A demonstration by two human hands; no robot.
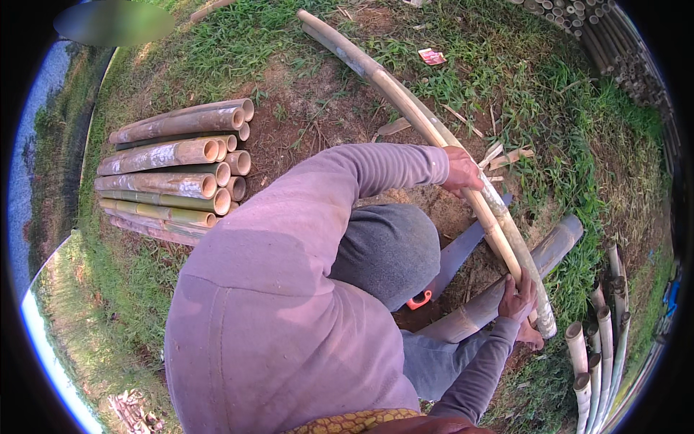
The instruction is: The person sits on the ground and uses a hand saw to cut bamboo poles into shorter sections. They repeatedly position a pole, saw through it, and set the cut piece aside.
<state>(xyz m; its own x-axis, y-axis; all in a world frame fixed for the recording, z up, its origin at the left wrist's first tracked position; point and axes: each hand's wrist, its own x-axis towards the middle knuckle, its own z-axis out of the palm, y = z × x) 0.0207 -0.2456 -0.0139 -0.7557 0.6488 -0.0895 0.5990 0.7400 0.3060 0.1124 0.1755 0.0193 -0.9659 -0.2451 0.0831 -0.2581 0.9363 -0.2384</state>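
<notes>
Head view: your left hand [460, 171] and right hand [516, 296] both clamp fingers round the long bamboo pole [434, 134]; it lies across the thicker bamboo log [506, 282]. Positioning step, by my judgement; next needs the pole steadied on that log.

- The saw blade [463, 253] runs under the bent knee, its orange handle [418, 299] mostly hidden.
- The thick bamboo log [506, 282] disappears behind the long bamboo pole [426, 123].
- The right hand [517, 298] hides its own fingertips.
- The bamboo stack [614, 43] is cut off at the rim.

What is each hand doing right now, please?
Left hand: closed around the long pale curved bamboo pole.
Right hand: closed on the same pole, near its lower end.
</notes>
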